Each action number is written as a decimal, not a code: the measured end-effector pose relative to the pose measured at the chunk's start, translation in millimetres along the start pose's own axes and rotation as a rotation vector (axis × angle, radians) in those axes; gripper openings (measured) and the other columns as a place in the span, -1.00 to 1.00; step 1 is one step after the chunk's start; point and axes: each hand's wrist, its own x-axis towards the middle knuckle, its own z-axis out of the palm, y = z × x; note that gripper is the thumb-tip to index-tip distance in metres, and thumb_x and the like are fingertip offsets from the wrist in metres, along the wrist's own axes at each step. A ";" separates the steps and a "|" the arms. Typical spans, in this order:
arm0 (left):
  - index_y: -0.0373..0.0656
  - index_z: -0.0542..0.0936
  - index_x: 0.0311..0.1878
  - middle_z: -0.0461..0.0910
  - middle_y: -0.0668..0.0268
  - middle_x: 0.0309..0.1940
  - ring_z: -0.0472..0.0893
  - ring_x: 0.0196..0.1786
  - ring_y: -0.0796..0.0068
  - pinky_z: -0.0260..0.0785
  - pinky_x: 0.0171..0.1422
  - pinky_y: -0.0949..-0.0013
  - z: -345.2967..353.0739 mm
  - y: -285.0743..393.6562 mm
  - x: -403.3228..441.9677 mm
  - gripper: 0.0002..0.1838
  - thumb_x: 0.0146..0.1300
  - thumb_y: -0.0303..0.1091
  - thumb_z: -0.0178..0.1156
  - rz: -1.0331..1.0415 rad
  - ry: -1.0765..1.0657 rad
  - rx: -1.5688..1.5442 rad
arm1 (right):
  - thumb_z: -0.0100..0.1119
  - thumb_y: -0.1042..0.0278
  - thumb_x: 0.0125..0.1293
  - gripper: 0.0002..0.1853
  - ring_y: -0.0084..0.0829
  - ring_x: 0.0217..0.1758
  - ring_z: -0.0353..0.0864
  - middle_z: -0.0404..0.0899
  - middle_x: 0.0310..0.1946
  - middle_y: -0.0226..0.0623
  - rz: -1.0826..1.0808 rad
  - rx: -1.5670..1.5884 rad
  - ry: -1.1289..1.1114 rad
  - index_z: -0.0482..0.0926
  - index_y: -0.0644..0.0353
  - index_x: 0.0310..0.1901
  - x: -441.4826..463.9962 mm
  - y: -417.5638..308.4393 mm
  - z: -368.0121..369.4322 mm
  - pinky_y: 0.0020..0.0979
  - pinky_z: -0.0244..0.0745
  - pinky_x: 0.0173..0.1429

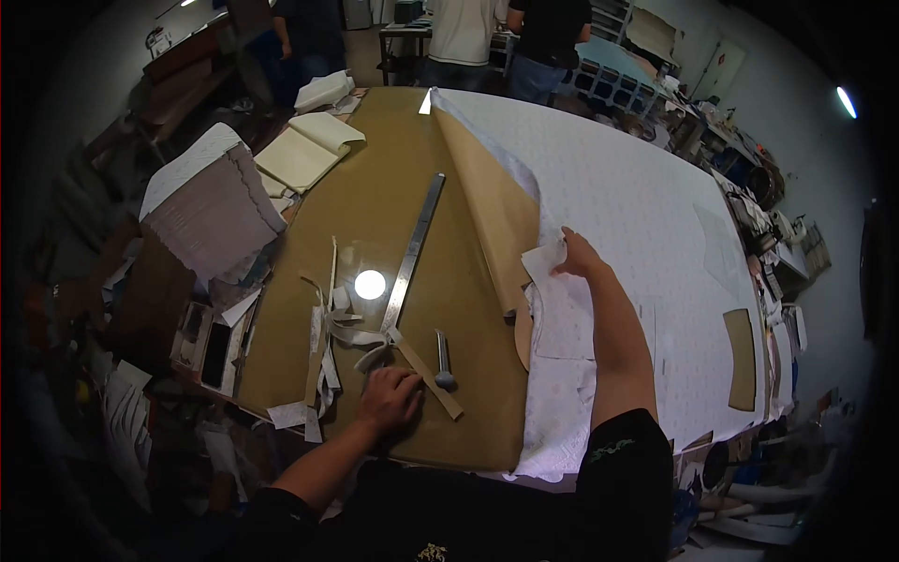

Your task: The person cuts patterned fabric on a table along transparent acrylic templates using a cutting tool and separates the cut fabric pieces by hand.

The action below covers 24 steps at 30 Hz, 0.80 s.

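Note:
My right hand [579, 255] reaches out over the white patterned sheet [623, 178] and pinches a small white piece of the same-looking material [543, 260]. I cannot tell whether it is fabric or paper. Beside it, a brown paper layer [492, 206] is folded back in a long roll. My left hand [391, 398] rests on the olive tabletop [468, 436], its fingers curled with nothing visible in them. Close to those fingers are a tan strip [429, 377] and a metal tool with a rounded end [444, 361]. A long steel ruler [417, 248] lies farther up.
Narrow offcuts [323, 361] are heaped left of the ruler. An open notebook [304, 150] and a stack of pale sheets [211, 206] sit at the left edge. A brown curved piece [741, 361] lies at right. Several people stand beyond the far edge.

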 end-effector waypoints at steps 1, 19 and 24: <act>-0.08 0.65 0.09 0.59 0.22 0.01 0.55 0.12 0.11 0.37 0.29 0.06 -0.7 1.0 1.4 -0.62 0.20 -0.29 0.39 0.004 -0.009 -0.016 | 0.80 0.19 -0.28 0.16 0.08 0.34 0.55 0.56 0.26 0.14 0.054 -0.010 -0.148 0.34 0.27 0.42 2.4 -4.3 -6.1 -0.14 0.52 0.39; -0.09 0.64 0.10 0.58 0.16 0.01 0.54 0.14 0.05 0.35 0.32 0.03 -4.3 3.8 -2.9 -0.61 0.19 -0.30 0.38 -0.009 -0.024 -0.016 | 0.44 0.17 0.23 -0.73 0.04 -0.14 0.71 0.77 -0.26 -0.11 -0.058 -0.261 0.023 0.74 0.17 -0.18 -97.8 -143.0 -179.2 -0.04 0.58 -0.05; -0.14 0.62 0.13 0.59 0.12 0.02 0.55 0.14 0.00 0.40 0.30 0.01 1.5 1.3 -0.5 -0.61 0.26 -0.30 0.37 -0.093 0.062 -0.242 | 0.39 0.33 0.34 -0.80 -0.31 -0.23 0.74 0.77 -0.32 -0.21 -0.079 0.200 0.140 0.73 0.23 -0.09 -156.4 -214.8 -231.4 -0.28 0.57 -0.10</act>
